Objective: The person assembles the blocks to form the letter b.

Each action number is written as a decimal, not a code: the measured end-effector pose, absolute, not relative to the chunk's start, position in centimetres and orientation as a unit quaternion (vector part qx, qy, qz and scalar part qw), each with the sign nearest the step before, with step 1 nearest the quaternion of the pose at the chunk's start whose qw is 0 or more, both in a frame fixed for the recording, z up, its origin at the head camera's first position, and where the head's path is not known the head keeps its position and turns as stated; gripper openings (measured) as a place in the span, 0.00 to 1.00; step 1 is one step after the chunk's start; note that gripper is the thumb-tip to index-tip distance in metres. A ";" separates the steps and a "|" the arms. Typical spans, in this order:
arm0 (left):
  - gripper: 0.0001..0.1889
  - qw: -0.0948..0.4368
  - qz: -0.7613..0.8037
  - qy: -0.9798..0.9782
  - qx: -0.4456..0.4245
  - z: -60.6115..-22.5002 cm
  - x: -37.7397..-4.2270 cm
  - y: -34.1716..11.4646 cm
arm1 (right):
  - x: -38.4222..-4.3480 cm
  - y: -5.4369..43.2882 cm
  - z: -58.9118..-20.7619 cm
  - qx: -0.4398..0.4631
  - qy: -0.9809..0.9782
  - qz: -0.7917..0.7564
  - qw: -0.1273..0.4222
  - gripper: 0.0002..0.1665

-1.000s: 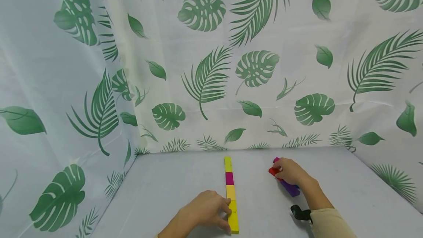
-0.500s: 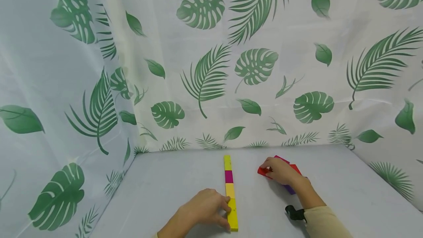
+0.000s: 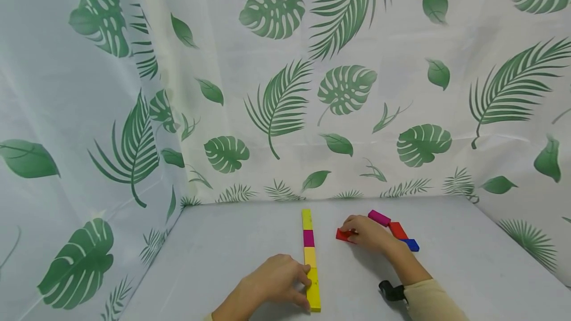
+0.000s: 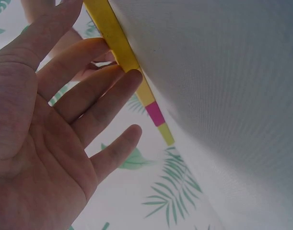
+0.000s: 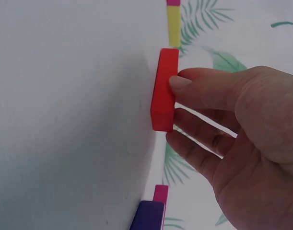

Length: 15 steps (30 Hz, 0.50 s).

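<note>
A straight row of blocks runs away from me in the head view: a yellow block (image 3: 314,294), a paler yellow block (image 3: 310,257), a magenta block (image 3: 309,238) and a lime-yellow block (image 3: 306,219) at the far end. My left hand (image 3: 283,281) rests beside the near yellow block, its fairly straight fingers touching that block's left side. Right of the row, my right hand (image 3: 370,236) pinches a red block (image 5: 164,91) between thumb and fingers, low over the table. Part of this block is hidden by the hand in the head view.
Beyond my right hand lie a loose magenta block (image 3: 379,218), another red block (image 3: 398,231) and a blue block (image 3: 411,245). A black device (image 3: 391,291) is worn at my right wrist. Leaf-print curtain (image 3: 276,113) bounds the white table (image 3: 214,241) at back and sides.
My right hand has moved left towards the row with the red block, away from the loose blocks, which now show behind it. My left hand keeps its place at the row.
</note>
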State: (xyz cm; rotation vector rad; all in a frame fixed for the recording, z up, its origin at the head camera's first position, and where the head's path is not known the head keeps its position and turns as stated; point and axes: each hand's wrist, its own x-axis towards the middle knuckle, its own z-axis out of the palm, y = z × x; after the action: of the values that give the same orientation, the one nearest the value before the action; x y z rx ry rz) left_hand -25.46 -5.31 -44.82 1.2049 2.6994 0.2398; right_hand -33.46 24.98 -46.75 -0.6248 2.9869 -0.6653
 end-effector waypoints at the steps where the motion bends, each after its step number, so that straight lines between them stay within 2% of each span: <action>1: 0.23 0.090 0.082 0.907 0.403 -44.8 -25.5 -5.3 | -33.5 24.8 -46.8 -0.195 0.957 -0.215 0.013 0.19; 8: 0.22 0.103 0.085 0.909 0.396 -44.8 -25.6 -5.2 | -33.1 23.9 -46.6 -0.185 0.957 -0.223 0.023 0.18; 15: 0.21 0.109 0.088 0.909 0.394 -44.8 -25.6 -5.2 | -33.1 23.5 -46.6 -0.222 0.947 -0.230 0.021 0.17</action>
State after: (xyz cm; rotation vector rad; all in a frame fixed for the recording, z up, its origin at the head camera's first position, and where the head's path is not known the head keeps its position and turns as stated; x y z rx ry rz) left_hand -25.65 -5.22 -44.77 1.1575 2.6723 0.2595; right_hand -33.10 23.53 -46.63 -0.6885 2.9371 -0.7141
